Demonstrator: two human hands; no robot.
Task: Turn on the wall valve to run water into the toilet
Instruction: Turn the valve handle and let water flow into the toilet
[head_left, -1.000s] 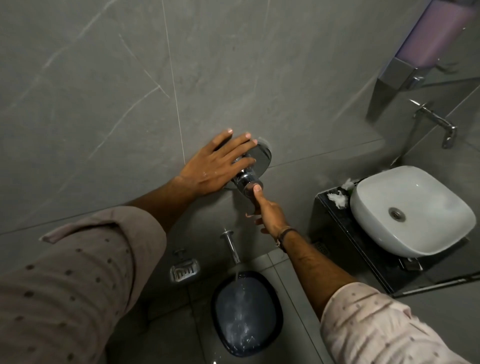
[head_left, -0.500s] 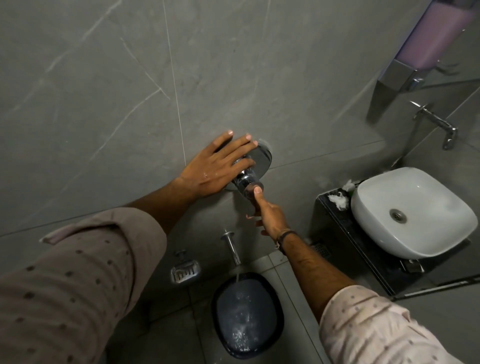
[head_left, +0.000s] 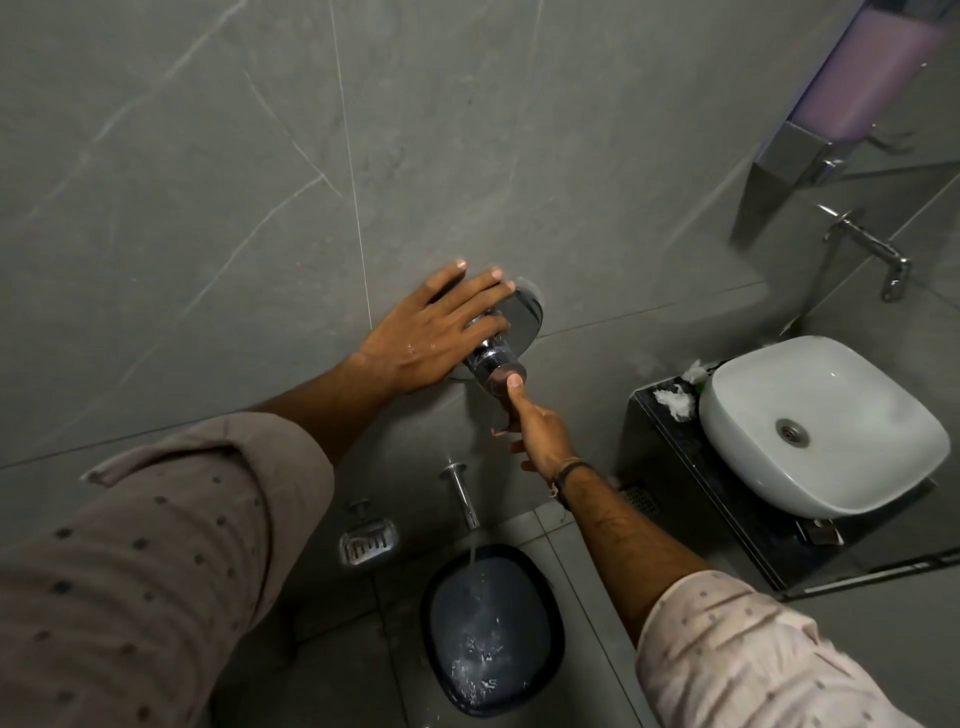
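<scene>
We look down a grey tiled wall (head_left: 208, 156) from head height. The wall valve (head_left: 498, 364), a chrome knob on a round chrome plate, sits on that wall roughly at centre frame, above and slightly right of the spout (head_left: 460, 493). Our left hand (head_left: 431, 338) lies flat against the wall with its fingers (head_left: 478, 296) spread and extended; they drape over the upper left of the chrome plate and touch the base of the knob, but nothing is clasped: the hand is released, palm on tile. Our right hand (head_left: 540, 436) reaches up from below; its thumb (head_left: 514, 389) presses on the round end face of the knob, nail up. The other right fingers curl loosely beneath the valve, hidden in part behind the hand, so we cannot tell whether they close round the knob or hang free. A dark band sits on the right wrist. Both forearms are bare below rolled, pale dotted sleeves (head_left: 156, 571). A thin stream of water (head_left: 472, 551) falls from the spout tip into the dark toilet pan (head_left: 491, 629) set in the floor; splashes show on the pan's surface. A metal soap dish (head_left: 369, 543) hangs on the wall just left of the spout. To the right, a white basin (head_left: 821, 426) rests on a dark counter (head_left: 670, 467), with a chrome tap (head_left: 872, 249) on the wall above it and a purple dispenser (head_left: 857, 98) at upper right.
</scene>
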